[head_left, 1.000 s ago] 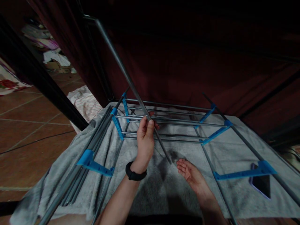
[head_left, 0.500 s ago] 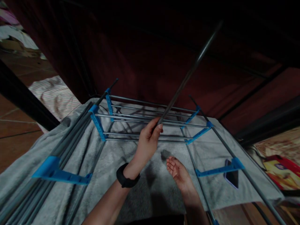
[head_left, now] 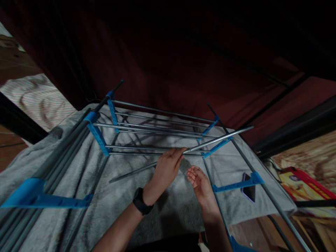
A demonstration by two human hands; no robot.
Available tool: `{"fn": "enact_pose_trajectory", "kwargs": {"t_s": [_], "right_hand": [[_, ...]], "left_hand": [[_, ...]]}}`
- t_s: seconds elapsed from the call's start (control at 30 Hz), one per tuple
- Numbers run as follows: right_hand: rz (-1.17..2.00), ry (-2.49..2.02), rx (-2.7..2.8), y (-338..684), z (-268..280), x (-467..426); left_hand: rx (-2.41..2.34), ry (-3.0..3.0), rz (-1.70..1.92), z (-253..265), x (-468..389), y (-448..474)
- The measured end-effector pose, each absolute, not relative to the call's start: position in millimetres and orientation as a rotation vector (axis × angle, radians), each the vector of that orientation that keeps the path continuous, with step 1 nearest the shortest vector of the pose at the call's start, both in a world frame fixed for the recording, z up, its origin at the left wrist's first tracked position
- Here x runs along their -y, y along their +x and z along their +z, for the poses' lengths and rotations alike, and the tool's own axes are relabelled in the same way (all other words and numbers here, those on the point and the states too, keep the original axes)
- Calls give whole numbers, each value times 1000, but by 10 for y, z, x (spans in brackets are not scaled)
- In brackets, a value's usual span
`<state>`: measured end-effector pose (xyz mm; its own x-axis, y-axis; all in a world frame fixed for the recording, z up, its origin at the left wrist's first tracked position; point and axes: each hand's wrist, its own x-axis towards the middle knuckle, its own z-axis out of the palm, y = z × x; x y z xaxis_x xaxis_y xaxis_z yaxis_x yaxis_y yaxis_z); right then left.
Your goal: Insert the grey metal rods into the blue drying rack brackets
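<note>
My left hand (head_left: 168, 168), with a black band on its wrist, is closed around the middle of a loose metal tube (head_left: 215, 141). The tube slants across the rack, its left end low over the blanket and its right end over the right-hand blue brackets. Beside it my right hand (head_left: 198, 180) is raised with curled fingers apart and nothing in them. In front of both hands stands a partly built rack (head_left: 157, 127) of thin metal rods between blue plastic brackets. Another blue bracket (head_left: 237, 184) joins two poles at the right.
Several grey tubes (head_left: 60, 154) lie bundled at the left, near a large blue bracket (head_left: 44, 196). A grey blanket (head_left: 126, 210) lies underneath. A phone (head_left: 249, 189) rests at the right, with a red and yellow box (head_left: 301, 185) beyond. Dark red fabric (head_left: 162, 70) hangs behind.
The tube in my left hand has swung down from a steep upright slant to a nearly level one, its far end moving down and right. My right hand has barely moved.
</note>
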<state>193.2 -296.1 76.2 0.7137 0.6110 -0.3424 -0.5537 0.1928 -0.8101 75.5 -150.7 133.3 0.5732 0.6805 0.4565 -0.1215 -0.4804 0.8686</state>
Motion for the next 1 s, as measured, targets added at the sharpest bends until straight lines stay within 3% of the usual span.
{"fn": "enact_pose_trajectory", "kwargs": {"t_s": [0.13, 0.37, 1.0], "right_hand": [[776, -1111, 103, 1914, 814, 2967], [774, -978, 98, 1908, 733, 2933], [670, -1218, 33, 2128, -130, 3053]], "left_hand": [[-497, 2011, 946, 1146, 1541, 726], [-526, 2733, 440, 940, 1652, 610], [-579, 2823, 218, 324, 1533, 191]]}}
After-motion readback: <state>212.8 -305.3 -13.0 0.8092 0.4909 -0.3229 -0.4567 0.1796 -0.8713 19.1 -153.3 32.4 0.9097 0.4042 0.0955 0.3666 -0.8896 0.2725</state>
